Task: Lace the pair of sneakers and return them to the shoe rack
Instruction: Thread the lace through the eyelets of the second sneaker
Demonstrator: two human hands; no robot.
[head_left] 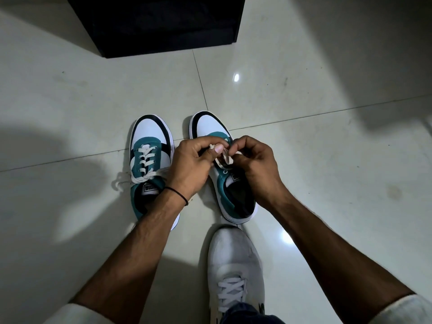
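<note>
Now, right sneaker [228, 183]: on floor tiles [304, 148], toe far, heel near, eyelets under both hands.
Lace [226, 157]: pinched by left hand [190, 166] and right hand [253, 163], fingertips pressed together.
Left sneaker [149, 164]: laced already.

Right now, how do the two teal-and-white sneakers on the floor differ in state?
The left sneaker is laced through its eyelets, its lace ends trailing loose onto the tiles; the right sneaker shows bare eyelets near its tongue. Nobody grips the left sneaker, while the left hand and right hand pinch the white lace over the right sneaker. Both stand upright, toes pointing toward the dark cabinet.
</note>
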